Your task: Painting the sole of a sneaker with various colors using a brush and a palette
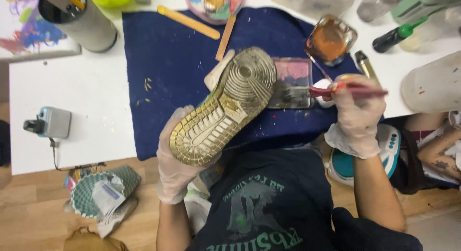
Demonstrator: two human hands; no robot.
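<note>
My left hand [175, 159], in a thin clear glove, holds a sneaker [225, 104] sole-up over a dark blue cloth [168, 73]. The tread is grey at one end and gold-yellow at the end nearest me. My right hand [357, 109], also gloved, grips a red-handled paintbrush [350, 91] to the right of the shoe, its tip pointing left toward a small flat palette [292, 83] smeared with pink and dark paint. The brush is apart from the sole.
On the white table [81, 102]: a square jar of orange-brown paint [330, 39], a green-capped dark bottle [394, 37], wooden sticks [188, 22], a round palette [214, 4], a grey brush cylinder [81, 20], a grey-blue device [50, 122]. Another sneaker [103, 193] lies on the wooden floor.
</note>
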